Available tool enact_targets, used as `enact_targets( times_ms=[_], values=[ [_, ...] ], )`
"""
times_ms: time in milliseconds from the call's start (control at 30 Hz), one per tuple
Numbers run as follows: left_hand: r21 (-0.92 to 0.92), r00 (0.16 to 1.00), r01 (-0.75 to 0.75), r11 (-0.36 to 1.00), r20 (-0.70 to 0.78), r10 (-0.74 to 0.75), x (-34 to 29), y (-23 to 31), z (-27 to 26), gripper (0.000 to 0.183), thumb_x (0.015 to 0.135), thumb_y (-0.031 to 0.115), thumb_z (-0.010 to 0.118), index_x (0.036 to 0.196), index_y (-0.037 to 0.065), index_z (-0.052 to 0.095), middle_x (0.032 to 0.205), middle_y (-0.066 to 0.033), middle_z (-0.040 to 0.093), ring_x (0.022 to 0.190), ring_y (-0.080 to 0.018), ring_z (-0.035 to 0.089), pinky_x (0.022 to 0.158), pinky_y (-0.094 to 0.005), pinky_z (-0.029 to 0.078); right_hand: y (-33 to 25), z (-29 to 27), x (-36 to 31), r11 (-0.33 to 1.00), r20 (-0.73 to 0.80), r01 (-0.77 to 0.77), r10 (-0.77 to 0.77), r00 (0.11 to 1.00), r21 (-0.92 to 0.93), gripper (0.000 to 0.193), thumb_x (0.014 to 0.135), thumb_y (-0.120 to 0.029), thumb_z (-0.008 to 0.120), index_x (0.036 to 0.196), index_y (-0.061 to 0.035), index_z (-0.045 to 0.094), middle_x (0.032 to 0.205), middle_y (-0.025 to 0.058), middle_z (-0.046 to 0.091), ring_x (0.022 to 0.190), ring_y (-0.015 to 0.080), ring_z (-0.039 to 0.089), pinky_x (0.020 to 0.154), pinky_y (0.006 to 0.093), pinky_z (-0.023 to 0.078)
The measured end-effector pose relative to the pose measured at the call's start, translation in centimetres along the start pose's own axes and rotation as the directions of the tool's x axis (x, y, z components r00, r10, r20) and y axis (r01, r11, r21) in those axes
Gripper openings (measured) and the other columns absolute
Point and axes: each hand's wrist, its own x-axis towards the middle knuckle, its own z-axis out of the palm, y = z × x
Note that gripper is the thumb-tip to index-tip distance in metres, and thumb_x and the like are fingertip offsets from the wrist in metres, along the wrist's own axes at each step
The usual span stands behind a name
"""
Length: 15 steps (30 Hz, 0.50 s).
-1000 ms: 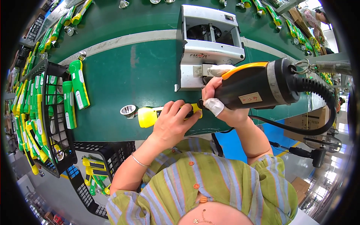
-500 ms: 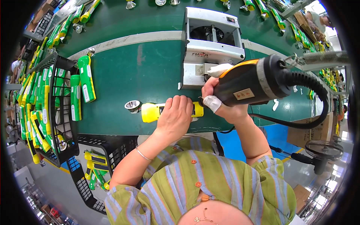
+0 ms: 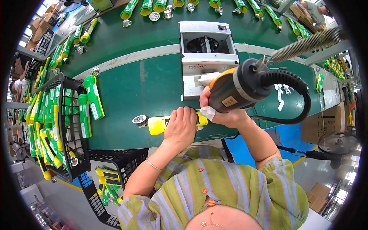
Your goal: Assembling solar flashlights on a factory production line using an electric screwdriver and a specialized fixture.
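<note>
A yellow flashlight body (image 3: 155,125) lies on its side near the bench's front edge. My left hand (image 3: 179,127) rests over its middle, fingers together and pressing it down. A silver reflector cup (image 3: 139,120) sits by the wide left end of the body. In my right hand (image 3: 230,117) is a black and orange electric screwdriver (image 3: 239,88), held above the narrow right end of the flashlight. White wrapping covers my right thumb. The screwdriver's tip is hidden behind my fingers, so I cannot tell whether it touches the flashlight.
A coil spring (image 3: 306,45) and a black cable (image 3: 303,111) run from the screwdriver. A grey metal machine (image 3: 209,57) stands ahead. Green and yellow flashlights fill a black basket (image 3: 65,82) at left; several line the far conveyor (image 3: 153,30). White pieces (image 3: 281,104) lie at right.
The whole view has shifted, so the bench appears lower. Both hands stay at the flashlight, and the screwdriver is still over its right end, its body slightly more upright.
</note>
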Motion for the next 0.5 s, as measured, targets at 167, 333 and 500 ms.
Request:
enact_targets(
  times_ms=[167,333,500],
  values=[
    [-0.006,1.000,0.008,1.000,-0.020,-0.008,-0.1,-0.2,0.0,0.033,0.070,0.023,0.055,0.093,0.000,0.052,0.083,-0.0080,0.046,0.080,-0.0213,0.045,0.074,-0.0310,0.036,0.6,0.1,0.0,0.993,-0.019,-0.002,0.000,1.000,-0.117,0.018,0.071,-0.005,0.062,0.083,-0.0048,0.048,0.077,0.0022,0.051,0.072,0.0116,0.049,0.068,0.0241,0.040],
    [-0.021,0.999,0.008,1.000,-0.041,-0.009,-0.2,-0.2,0.2,0.032,0.070,0.021,0.053,0.094,0.000,0.053,0.083,-0.0077,0.046,0.080,-0.0211,0.045,0.074,-0.0309,0.036,1.2,-0.2,-0.3,0.977,0.023,0.030,-0.026,0.999,-0.210,0.018,0.072,-0.002,0.061,0.081,-0.0055,0.045,0.075,0.0031,0.047,0.067,0.0131,0.046,0.063,0.0256,0.039],
    [-0.057,1.000,0.030,0.998,-0.007,-0.030,-0.1,-0.2,0.2,0.042,0.066,0.025,0.061,0.095,-0.003,0.052,0.087,-0.0108,0.048,0.084,-0.0237,0.046,0.077,-0.0334,0.037,0.1,0.0,0.0,0.984,-0.117,0.112,-0.128,0.985,-0.135,0.019,0.067,0.001,0.063,0.077,-0.0042,0.047,0.075,0.0051,0.050,0.068,0.0165,0.050,0.064,0.0301,0.042]
  ],
)
